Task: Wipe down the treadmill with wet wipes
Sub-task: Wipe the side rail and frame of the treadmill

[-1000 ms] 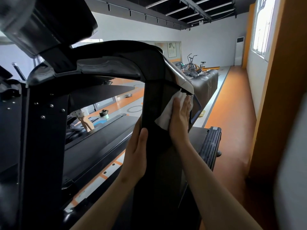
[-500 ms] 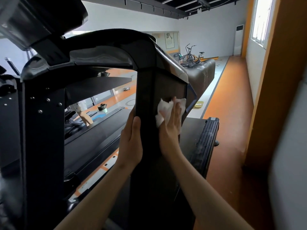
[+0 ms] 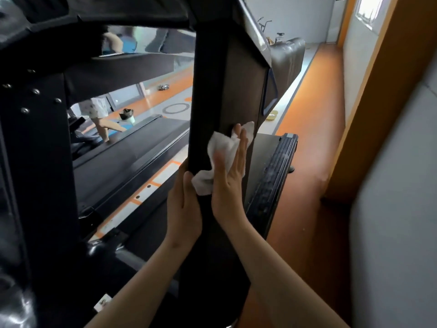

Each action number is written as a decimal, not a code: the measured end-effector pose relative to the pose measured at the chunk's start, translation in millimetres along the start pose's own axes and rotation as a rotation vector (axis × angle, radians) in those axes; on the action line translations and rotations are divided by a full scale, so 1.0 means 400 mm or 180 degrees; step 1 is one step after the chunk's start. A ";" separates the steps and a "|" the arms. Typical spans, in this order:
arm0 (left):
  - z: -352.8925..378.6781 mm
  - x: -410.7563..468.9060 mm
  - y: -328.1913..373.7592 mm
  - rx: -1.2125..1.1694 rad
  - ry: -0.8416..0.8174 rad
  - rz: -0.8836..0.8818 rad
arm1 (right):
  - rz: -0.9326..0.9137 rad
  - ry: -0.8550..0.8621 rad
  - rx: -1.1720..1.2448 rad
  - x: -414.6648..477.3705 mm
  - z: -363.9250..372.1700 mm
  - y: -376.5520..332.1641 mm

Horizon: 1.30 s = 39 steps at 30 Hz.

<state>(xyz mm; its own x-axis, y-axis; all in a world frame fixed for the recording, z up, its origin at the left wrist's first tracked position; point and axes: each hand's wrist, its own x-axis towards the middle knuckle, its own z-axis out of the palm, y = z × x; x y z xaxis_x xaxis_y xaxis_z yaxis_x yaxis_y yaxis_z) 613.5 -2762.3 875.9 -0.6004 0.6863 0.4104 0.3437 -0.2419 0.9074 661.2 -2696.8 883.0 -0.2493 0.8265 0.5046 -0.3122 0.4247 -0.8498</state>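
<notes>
The black treadmill's right upright post (image 3: 238,95) fills the middle of the head view. A crumpled white wet wipe (image 3: 222,150) lies flat against the post's outer face. My right hand (image 3: 230,178) presses the wipe to the post with straight fingers. On the post's inner edge, my left hand (image 3: 183,207) rests with its palm on the side and the thumb along the front. The treadmill belt (image 3: 132,157) shows through the frame on the left.
The treadmill's ribbed side rail (image 3: 274,176) runs beside the post on the right. An orange floor strip (image 3: 314,138) lies between it and the wall (image 3: 390,185). Another person's legs (image 3: 101,124) stand beyond the frame at left. Exercise bikes (image 3: 272,34) stand far back.
My right hand has slid the wipe down the post from just under the console to the middle. My left hand has moved down with it, and my head has tilted lower.
</notes>
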 end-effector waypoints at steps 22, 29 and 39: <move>-0.002 0.001 -0.020 0.0507 0.0065 0.0272 | 0.1180 0.0290 0.0425 0.021 -0.031 0.219; -0.026 -0.053 -0.061 0.0257 -0.0136 0.0101 | 0.1177 0.0410 0.0700 -0.140 0.020 0.158; -0.071 -0.200 -0.202 0.0107 0.0017 -0.0752 | 0.1397 0.0347 0.0618 -0.200 0.014 0.205</move>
<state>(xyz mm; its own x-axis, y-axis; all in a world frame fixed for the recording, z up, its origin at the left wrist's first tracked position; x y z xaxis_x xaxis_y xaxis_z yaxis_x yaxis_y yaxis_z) 613.3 -2817.2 772.1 -0.6708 0.7175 0.1876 0.2170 -0.0520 0.9748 650.3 -2730.3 773.7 -0.3013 0.9504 0.0776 -0.3670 -0.0405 -0.9293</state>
